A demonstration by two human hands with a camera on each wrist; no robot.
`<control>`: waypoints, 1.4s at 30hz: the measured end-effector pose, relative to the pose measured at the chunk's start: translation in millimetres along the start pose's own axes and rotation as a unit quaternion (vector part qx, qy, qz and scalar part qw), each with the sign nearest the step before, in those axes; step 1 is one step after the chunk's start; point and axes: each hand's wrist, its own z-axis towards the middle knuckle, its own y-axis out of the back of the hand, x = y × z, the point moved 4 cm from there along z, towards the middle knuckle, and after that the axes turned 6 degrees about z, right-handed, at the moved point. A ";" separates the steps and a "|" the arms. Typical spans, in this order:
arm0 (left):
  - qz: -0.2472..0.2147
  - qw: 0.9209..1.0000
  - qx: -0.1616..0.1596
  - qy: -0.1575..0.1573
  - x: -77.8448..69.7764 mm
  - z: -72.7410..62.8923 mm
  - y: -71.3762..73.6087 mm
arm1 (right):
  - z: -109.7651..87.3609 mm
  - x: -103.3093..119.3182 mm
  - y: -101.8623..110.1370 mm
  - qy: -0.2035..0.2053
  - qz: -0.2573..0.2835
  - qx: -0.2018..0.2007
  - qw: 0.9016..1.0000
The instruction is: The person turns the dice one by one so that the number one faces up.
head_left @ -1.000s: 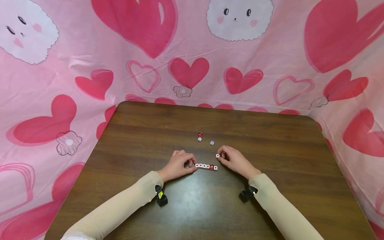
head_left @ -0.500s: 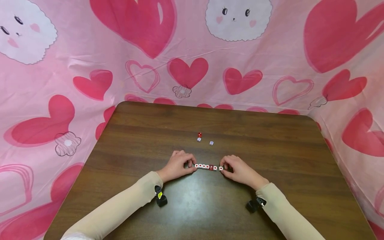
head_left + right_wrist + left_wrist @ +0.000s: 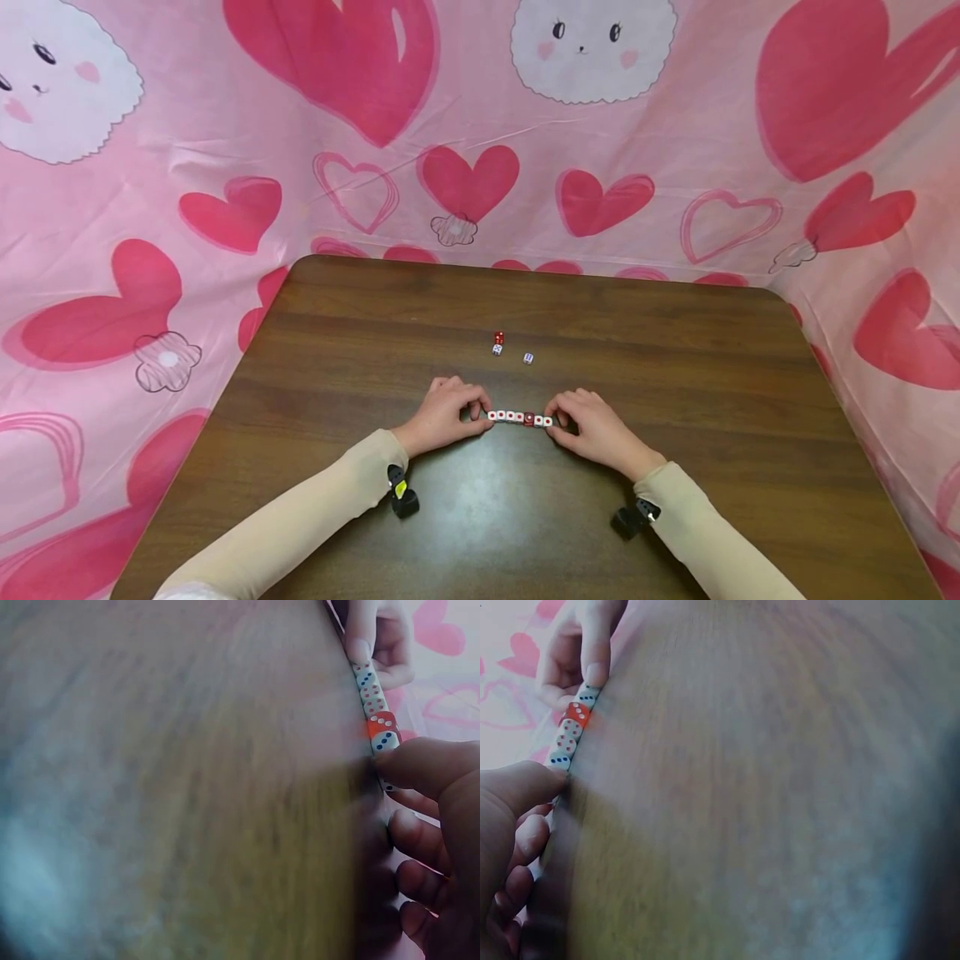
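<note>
- The left hand [image 3: 442, 414] pinched the left end die [image 3: 492, 415] between thumb and forefinger, its other fingers curled loosely behind. It seemed best used as a steady stop, giving just enough pressure that the row would not slide.
- The row of dice [image 3: 510, 416] ran from one hand to the other on the near side of the table [image 3: 360, 333], seven in a line with no gap I could make out. The white ones showed a single red dot on top. Whether the row touched the wood or was slightly raised, I could not tell.
- Beyond the row, well apart from it, stood a red-and-white pair [image 3: 498, 344], with a loose white die [image 3: 528, 358] to its right.
- The red die [image 3: 529, 418] sat third from the right. Pressure straight along the line would likely suit it; a skewed push could buckle the row.
- The right hand [image 3: 600, 425] pinched the right end die [image 3: 548, 422] between thumb and forefinger. Matching the left hand's height and force looked wise.
</note>
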 end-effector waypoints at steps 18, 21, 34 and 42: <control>-0.001 1.000 -0.008 -0.003 -2.3 -1.6 0.1 | -2.3 -2.9 -5.9 -0.043 0.016 -0.017 0.999; 0.000 1.000 -0.010 -0.003 -3.5 -1.6 0.7 | -2.5 -2.4 -5.6 -0.044 0.015 -0.017 0.999; -0.003 1.000 0.017 -0.007 -1.4 0.3 2.0 | -1.6 -1.3 -3.9 -0.050 0.020 -0.015 0.998; -0.065 0.991 0.115 -0.020 6.7 10.2 19.3 | -1.3 -0.8 -0.7 -0.033 0.026 -0.008 0.999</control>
